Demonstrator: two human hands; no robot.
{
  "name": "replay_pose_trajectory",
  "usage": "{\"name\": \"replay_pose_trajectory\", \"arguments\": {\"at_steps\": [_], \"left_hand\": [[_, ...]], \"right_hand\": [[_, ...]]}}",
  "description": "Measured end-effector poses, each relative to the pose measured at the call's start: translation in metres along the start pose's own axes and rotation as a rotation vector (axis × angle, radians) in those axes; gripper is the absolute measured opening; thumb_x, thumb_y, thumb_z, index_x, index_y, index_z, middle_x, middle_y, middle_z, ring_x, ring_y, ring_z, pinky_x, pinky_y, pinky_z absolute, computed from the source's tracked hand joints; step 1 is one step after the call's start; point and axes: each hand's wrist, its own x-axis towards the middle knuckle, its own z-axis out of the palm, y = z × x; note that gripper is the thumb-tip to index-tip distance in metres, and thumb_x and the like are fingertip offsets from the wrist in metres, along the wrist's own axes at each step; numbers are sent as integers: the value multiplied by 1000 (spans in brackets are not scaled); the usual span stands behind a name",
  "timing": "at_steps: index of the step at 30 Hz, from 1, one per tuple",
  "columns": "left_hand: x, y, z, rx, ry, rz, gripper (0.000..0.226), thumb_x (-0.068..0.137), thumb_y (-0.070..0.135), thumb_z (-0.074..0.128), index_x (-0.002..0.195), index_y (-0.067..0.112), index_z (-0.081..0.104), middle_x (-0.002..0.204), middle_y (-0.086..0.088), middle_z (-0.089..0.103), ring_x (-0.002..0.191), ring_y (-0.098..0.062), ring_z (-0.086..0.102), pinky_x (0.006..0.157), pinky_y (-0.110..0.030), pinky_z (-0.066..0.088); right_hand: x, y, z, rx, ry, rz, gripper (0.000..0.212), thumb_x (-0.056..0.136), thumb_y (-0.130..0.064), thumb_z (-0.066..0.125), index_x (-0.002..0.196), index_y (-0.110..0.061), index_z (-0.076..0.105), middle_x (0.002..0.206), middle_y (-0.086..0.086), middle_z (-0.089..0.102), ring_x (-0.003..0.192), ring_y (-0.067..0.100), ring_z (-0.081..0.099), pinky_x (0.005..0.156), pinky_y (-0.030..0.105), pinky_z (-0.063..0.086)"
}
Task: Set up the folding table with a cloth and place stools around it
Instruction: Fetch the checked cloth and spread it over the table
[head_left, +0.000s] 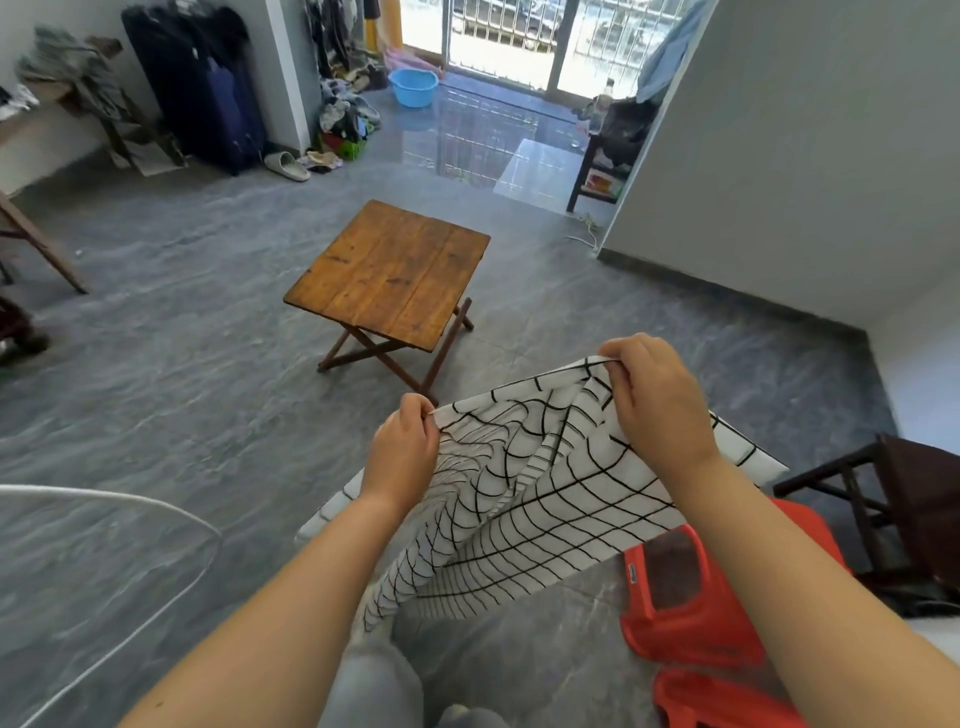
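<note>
Both hands raised, left hand (404, 446) and right hand (657, 396) pinching checked cloth (535, 499) edge

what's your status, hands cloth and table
Left hand and right hand pinching checked cloth. Folding table unfolded, bare. Floor between looks clear.

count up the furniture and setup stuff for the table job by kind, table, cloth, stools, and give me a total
Folding table: 1, standing unfolded, top bare
Checked cloth: 1, held up by the left hand and right hand
Red plastic stools: 2, as far as the view shows
Dark wooden stool: 1
Total: 5
</note>
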Motion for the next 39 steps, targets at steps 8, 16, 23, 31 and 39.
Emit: {"name": "replay_pose_trajectory", "arguments": {"at_steps": [8,16,23,31,39], "left_hand": [[88,-26,-17,17,-51,117,12,99,26,39,103,16,44,85,1,58,75,-21,54,60,-35,39],[186,-56,-34,121,-292,344,40,82,51,63,94,13,57,83,5,57,72,-11,48,61,-29,34],[268,-50,-28,197,-469,479,41,75,57,67,70,23,43,61,10,43,62,-13,45,50,-25,27],[353,-18,0,93,-540,395,46,72,53,73,59,30,35,54,9,39,50,-7,34,48,-27,25],[474,35,42,203,-566,535,46,70,61,69,70,18,53,68,5,54,67,-17,50,55,-33,36]], "right_hand": [[55,33,45,-142,-70,23,9,92,-6,56,97,-3,63,87,9,63,79,29,59,65,41,53],[110,55,74,-305,-190,-40,12,94,-18,45,97,-11,55,82,5,57,66,27,58,46,34,46],[145,84,76,-408,-240,-7,5,91,-9,52,96,-11,52,80,6,56,58,28,55,37,33,42],[182,139,79,-392,-240,62,17,94,-20,40,93,-10,53,78,3,56,54,24,53,40,26,30],[242,228,82,-286,-169,-4,25,89,-24,42,81,-8,61,62,-5,55,47,17,55,38,25,36]]}}
